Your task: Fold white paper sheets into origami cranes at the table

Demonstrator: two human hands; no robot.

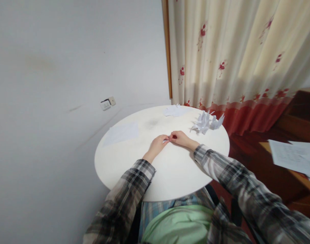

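Observation:
Over the middle of the round white table (pixel 167 183), my left hand (pixel 157 144) and my right hand (pixel 180 139) meet at the fingertips. Both hands are closed in a pinch on a small piece of white paper (pixel 166 140). Most of that paper is hidden by the fingers, so its shape cannot be made out. Beyond my right hand, to the right, stands a cluster of folded white paper pieces (pixel 202 123) with pointed tips. Another pointed folded paper (pixel 217 122) is beside it, near the table's edge.
White paper sheets (pixel 122 133) lie flat at the table's left. More paper (pixel 174 111) lies at the far edge. A wall with a socket (pixel 105 105) borders the left, and a flowered curtain (pixel 221 67) hangs behind. Written sheets (pixel 293 157) rest on wooden furniture at right.

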